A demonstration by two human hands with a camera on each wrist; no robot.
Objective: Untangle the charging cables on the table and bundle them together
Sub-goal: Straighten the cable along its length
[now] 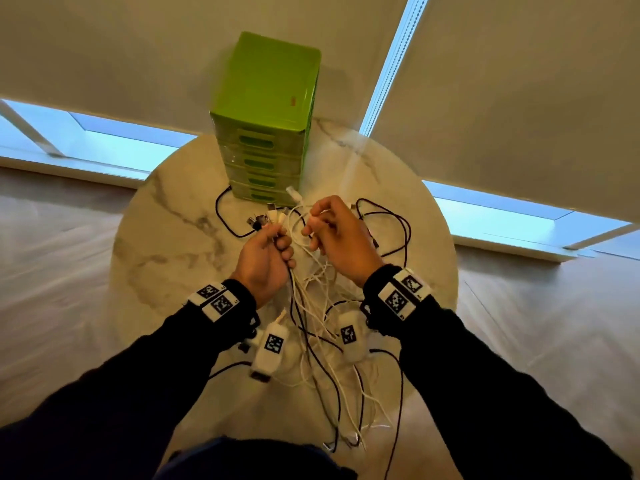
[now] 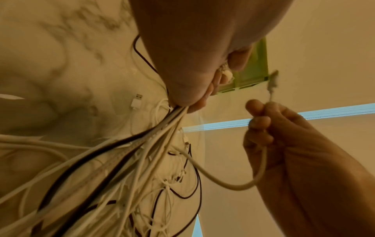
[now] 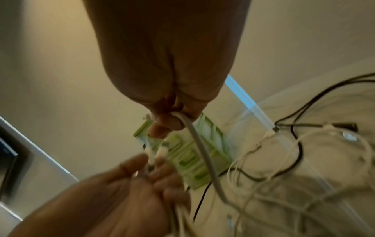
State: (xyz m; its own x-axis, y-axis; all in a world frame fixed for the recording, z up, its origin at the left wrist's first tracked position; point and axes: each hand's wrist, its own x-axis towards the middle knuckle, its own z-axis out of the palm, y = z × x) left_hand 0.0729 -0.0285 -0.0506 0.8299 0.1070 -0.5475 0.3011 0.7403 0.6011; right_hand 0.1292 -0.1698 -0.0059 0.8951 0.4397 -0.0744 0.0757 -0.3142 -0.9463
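Over the round marble table [image 1: 166,237] my left hand [image 1: 266,251] grips a bunch of white and black charging cables [image 2: 154,133] just below their plugs [image 1: 268,218], which stick up past the fist. To its right, my right hand [image 1: 332,226] pinches a single white cable [image 2: 261,160] near its end. That cable's plug [image 1: 292,194] points up above the fingers, and the cable loops down into the pile. A tangle of white and black cables [image 1: 329,368] hangs and lies below both hands towards the table's near edge.
A green drawer box [image 1: 266,133] stands at the back of the table, just behind the hands. Black cable loops [image 1: 391,230] lie to the right and another black loop [image 1: 225,216] to the left. A loose white USB plug [image 2: 136,101] rests on the table.
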